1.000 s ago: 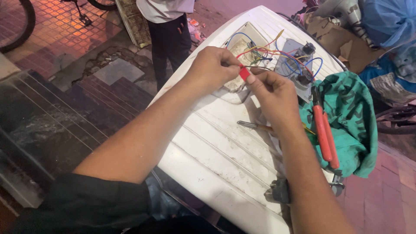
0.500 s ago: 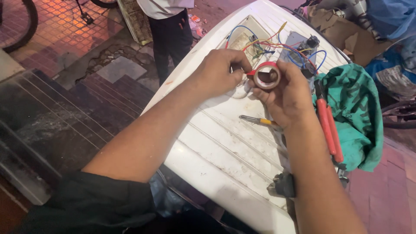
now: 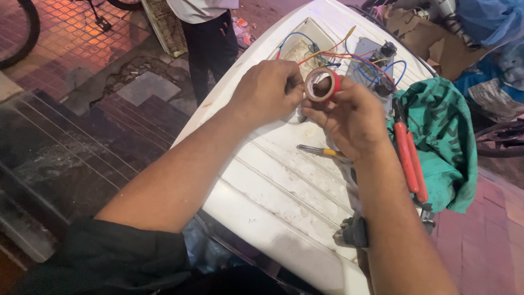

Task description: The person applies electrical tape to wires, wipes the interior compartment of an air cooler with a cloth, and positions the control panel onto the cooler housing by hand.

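Outdoors on red paving, work surface is a white ribbed appliance panel (image 3: 284,186) laid flat, w/ dark steps to the left and a second person's dark trousers (image 3: 210,46) at the far edge. My right hand (image 3: 352,117) has fingers closed round a roll of red insulating tape (image 3: 322,84), held upright just above the far part of the panel. My left hand (image 3: 267,90) is pinched shut at the roll's left rim; whether it grips the tape's free end or a wire, cannot tell. Coloured wires (image 3: 349,57) sit just beyond the roll, running to a small grey circuit board (image 3: 376,65). Red-handled pliers (image 3: 409,155) lie on a green cloth (image 3: 445,136) to the right; a yellow-handled screwdriver (image 3: 322,151) rests on the panel near my right wrist. Judgement: to tape well, keep tension even, overlap each turn, cover bare conductor fully, and keep adjacent leads apart while wrapping.
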